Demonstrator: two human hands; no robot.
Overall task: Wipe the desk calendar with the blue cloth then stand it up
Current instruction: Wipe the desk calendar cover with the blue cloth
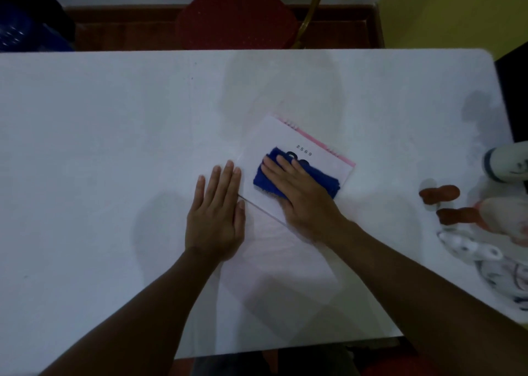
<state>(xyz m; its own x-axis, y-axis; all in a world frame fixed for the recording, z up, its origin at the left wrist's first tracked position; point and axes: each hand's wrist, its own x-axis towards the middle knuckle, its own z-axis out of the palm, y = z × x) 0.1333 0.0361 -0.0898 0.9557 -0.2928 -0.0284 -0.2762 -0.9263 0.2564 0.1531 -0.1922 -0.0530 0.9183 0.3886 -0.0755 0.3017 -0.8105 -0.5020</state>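
The desk calendar [281,138] lies flat on the white table [114,118], turned at an angle, with a pink spiral edge at its far right side and dark digits on its white face. A folded blue cloth [323,182] rests on the calendar's middle. My right hand [297,192] presses flat on top of the cloth, fingers pointing up-left. My left hand [218,212] lies flat on the table with fingers apart, its fingertips and thumb touching the calendar's left edge.
At the table's right edge lie a stuffed toy with brown feet [445,195] and patterned white fabric [485,261]. A red chair [234,15] stands behind the far edge. The table's near edge runs just below my forearms.
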